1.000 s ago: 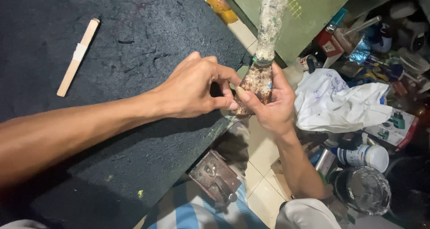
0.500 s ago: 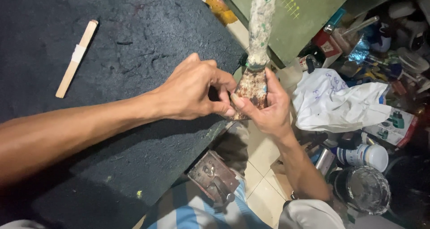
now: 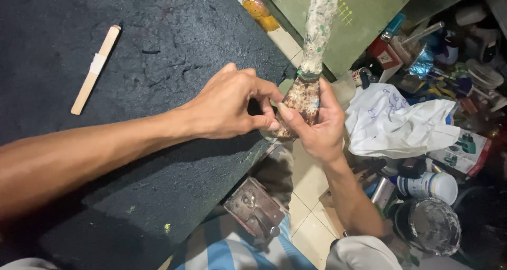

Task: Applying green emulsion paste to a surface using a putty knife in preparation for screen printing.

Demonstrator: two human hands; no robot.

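My right hand (image 3: 317,125) grips the rusty metal head of a paint-crusted brush (image 3: 311,64), whose speckled handle points up and away from me. My left hand (image 3: 229,106) reaches in from the left over the dark board (image 3: 158,48), and its thumb and fingertips pinch at the near end of the brush head, right against my right thumb. The bristle end is hidden between my fingers.
A flat wooden stick (image 3: 96,69) with a white tape band lies on the board at upper left. A rusty metal tool (image 3: 256,209) rests on my lap. To the right lie a white plastic bag (image 3: 396,122), paint cans (image 3: 428,225), bottles and clutter.
The brush handle has swung from tilted right to more upright. My hands have stayed together at the brush head, fingers shifting slightly.
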